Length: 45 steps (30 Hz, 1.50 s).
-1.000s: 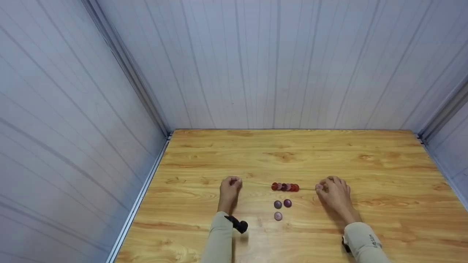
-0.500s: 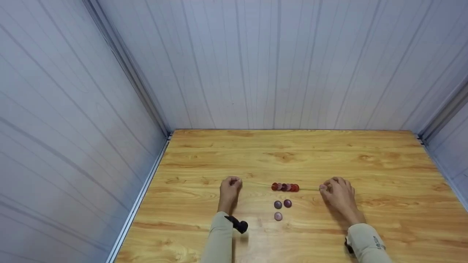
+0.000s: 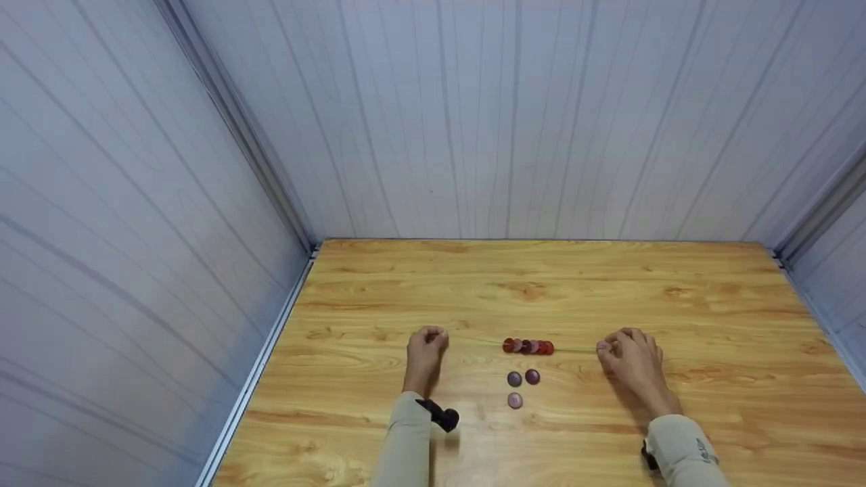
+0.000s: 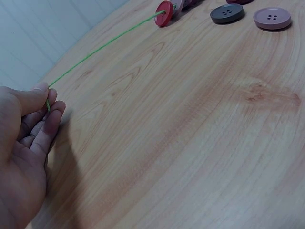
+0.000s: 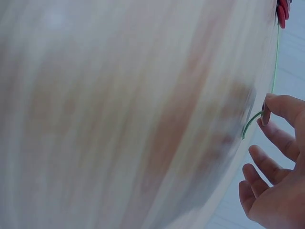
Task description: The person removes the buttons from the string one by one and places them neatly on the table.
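A thin green string runs through a row of several strung buttons, red, pink and dark maroon, overlapping on the table. At its left end, my left hand pinches the string between thumb and forefinger, with a short tail below the thumb. On the far side, my right hand pinches the other end between thumb and forefinger, its remaining fingers loosely bent. A short curved tail of string sticks out there. A thin brownish edge shows between those fingertips; I cannot tell what it is.
Just in front of the row lie 3 loose buttons: a grey one, a dark maroon one and a dusty pink one. Pale panel walls stand behind and beside the wood-grained table.
My right hand has moved slightly to the right, and the stretch of string between it and the button row has grown longer. The left hand, strung buttons and loose buttons have stayed put.
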Tool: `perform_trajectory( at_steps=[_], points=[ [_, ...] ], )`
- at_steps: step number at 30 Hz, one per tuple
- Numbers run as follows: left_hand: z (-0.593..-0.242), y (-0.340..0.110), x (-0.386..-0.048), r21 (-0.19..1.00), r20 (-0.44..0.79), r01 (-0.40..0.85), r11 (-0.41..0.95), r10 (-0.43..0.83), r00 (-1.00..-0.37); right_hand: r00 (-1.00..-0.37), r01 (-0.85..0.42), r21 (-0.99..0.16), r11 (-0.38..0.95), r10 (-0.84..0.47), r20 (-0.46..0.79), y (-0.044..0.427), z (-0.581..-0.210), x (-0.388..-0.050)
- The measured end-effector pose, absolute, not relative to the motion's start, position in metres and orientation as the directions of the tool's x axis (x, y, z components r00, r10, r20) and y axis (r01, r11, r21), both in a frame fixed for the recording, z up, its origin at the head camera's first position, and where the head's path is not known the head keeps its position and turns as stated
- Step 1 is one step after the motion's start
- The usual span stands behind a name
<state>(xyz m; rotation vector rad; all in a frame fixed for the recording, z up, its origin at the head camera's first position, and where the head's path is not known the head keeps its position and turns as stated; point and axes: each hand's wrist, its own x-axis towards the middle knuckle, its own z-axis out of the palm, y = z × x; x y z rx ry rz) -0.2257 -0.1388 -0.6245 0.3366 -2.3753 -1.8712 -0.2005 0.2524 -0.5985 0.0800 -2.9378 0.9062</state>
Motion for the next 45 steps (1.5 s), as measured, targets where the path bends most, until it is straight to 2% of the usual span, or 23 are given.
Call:
perform_trajectory(
  at_steps=[16,32,45],
  points=[
    [-0.622,-0.139,-0.226,0.979,-0.070,-0.112,0.173,-0.230,-0.971,-0.996,-0.074,-0.564,0.823,-0.028,0.090,0.261,-0.597,-0.200],
    [-0.626,-0.140,-0.228,0.965,-0.030,-0.089,0.247,-0.232,-0.972,-0.998,-0.042,-0.559,0.828,-0.004,0.070,0.265,-0.595,-0.197],
    [-0.625,-0.139,-0.227,0.963,-0.031,-0.094,0.252,-0.244,-0.969,-0.997,-0.040,-0.561,0.827,0.003,0.076,0.270,-0.596,-0.195]
  ],
)
